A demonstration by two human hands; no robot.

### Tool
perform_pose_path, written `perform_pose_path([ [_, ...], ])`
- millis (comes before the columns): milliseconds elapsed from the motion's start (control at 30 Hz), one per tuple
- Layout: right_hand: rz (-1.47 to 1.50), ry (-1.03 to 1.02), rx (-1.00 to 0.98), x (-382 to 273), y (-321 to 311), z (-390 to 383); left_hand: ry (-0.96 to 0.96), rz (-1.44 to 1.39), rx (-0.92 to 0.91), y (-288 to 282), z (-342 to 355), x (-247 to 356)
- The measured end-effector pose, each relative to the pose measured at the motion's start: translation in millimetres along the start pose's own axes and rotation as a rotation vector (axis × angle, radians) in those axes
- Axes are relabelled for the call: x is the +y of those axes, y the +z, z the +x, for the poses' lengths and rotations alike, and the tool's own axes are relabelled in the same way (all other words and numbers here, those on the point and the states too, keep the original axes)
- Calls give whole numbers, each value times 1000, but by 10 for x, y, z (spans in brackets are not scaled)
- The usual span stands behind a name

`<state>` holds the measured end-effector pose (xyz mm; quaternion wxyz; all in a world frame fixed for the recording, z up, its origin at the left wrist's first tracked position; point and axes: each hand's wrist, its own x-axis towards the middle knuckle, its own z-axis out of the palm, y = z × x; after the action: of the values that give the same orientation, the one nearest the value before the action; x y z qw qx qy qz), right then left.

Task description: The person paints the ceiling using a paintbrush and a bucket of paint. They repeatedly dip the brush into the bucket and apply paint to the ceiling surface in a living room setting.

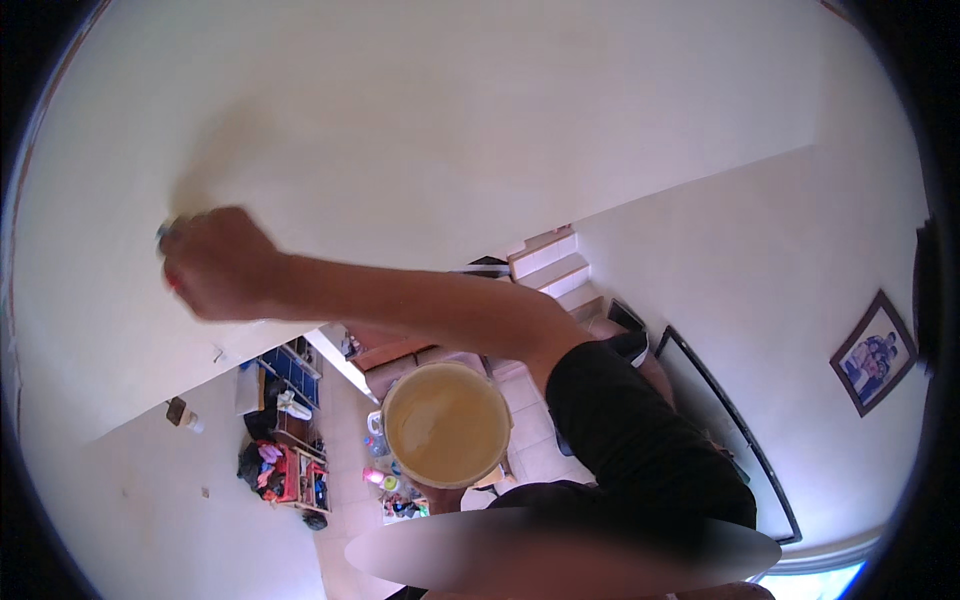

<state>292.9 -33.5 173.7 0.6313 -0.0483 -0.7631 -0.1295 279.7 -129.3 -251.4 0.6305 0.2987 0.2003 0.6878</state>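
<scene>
My right arm, in a dark short sleeve, reaches across to the left. My right hand [225, 265] is closed in a fist close to a pale painted surface [450, 130]. A red bit and a small bluish bit show at the fist's far side; most of what it grips is hidden. A round bucket [507, 425] hangs below the forearm, seen from above, with cream-tan liquid paint [445, 425] inside. My left hand [440, 497] is closed on the bucket's near lower side, its fingers mostly hidden beneath it.
Far below are a tiled floor [350, 525], a red rack [300, 475] with clothes, a blue shelf [290, 375] and several bottles. Steps [550, 262] rise beyond my arm. On the right wall hang a framed picture [875, 352] and a large black-edged panel [735, 425].
</scene>
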Motion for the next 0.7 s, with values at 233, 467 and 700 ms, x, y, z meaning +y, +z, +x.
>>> perform_pose_path([
  [233,-124,250,363,809,-2069,-545,-14,-78,4,25,126,-54],
  [467,-500,367,652,687,-3781,-1303,-37,-118,6,-75,180,-7],
  [700,-51,511,255,-144,-3018,-2280,-122,-226,37,-280,210,-74],
])
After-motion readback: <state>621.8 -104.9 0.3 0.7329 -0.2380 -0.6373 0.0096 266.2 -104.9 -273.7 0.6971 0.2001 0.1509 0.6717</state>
